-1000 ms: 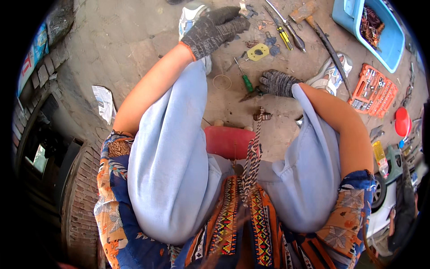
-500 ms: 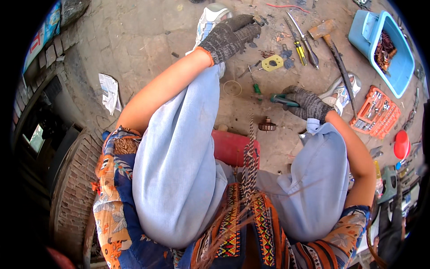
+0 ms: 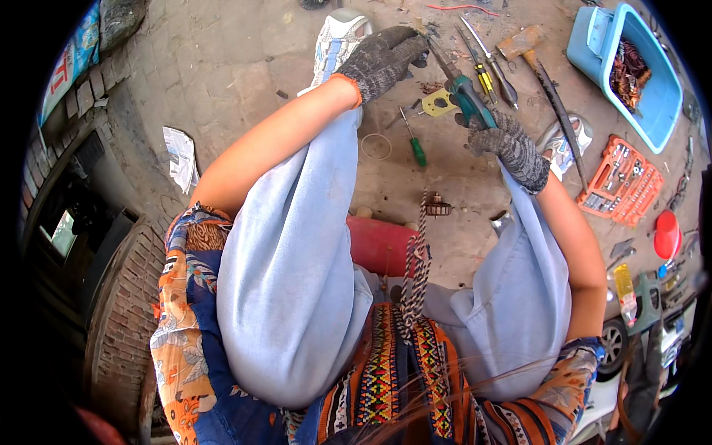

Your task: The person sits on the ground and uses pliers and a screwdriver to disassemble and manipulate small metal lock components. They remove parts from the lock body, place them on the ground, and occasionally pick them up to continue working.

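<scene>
Though I cannot tell if my left grip (image 3: 384, 63) pinches anything, my right grip (image 3: 512, 148) clasps the teal-handled tool (image 3: 467, 95) so it points there.

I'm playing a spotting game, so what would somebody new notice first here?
Probably the big blue tub at the upper right. Next comes the orange tool case just below it. Right of the middle, near the top, the gloved right hand grips a green-handled tool.
</scene>
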The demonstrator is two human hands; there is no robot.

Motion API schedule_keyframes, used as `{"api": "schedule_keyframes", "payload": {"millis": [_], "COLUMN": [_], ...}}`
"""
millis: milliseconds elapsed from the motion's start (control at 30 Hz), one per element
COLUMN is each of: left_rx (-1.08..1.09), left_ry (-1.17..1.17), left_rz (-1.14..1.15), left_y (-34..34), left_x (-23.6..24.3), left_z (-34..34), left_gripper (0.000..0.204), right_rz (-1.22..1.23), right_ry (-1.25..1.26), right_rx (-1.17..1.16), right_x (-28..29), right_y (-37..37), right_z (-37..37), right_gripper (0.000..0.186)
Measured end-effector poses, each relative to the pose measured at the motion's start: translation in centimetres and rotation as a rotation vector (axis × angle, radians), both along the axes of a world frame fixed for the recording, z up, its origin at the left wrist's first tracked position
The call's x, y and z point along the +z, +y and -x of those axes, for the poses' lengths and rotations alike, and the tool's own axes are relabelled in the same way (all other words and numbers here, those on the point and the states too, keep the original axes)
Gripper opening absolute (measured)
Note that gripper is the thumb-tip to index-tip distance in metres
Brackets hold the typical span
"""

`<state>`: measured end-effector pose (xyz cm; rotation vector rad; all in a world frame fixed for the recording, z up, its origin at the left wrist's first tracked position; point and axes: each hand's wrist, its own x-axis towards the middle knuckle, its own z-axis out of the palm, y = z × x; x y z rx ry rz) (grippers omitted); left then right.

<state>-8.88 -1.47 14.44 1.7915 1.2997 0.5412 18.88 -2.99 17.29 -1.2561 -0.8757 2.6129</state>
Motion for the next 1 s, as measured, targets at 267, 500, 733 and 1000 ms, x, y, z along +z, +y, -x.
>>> {"api": "schedule_keyframes", "payload": {"millis": [267,500,733,1000], "left_rx": [0.278,0.108,0.321,0.404], "left_ry": [-0.037,0.126,-0.054,-0.199], "left_rz": [0.594,0.491,0.583,0.572], "left_y": [1.2,1.0,1.2,0.9], "left_x": [1.7,0.9,2.1,2.1], "left_z": [-1.5,-1.0,-1.4,-1.7], "left_gripper": [0.03,0.041,0.029,0.03], "right_rz": [-0.309,-0.063,-0.066,-0.139], "right_ry": [-0.115,0.069,0.134,0.077], "right_rx": [0.18,0.003,-0.034,0.022], "right_x": [0.0,-1.4,-1.6,-1.9], "right_y": [0.3,-0.5,-0.8,-0.6], "right_z": [-0.5,0.2,0.2,0.4], "right_gripper": [0.04,0.053,0.05,0.042]}}
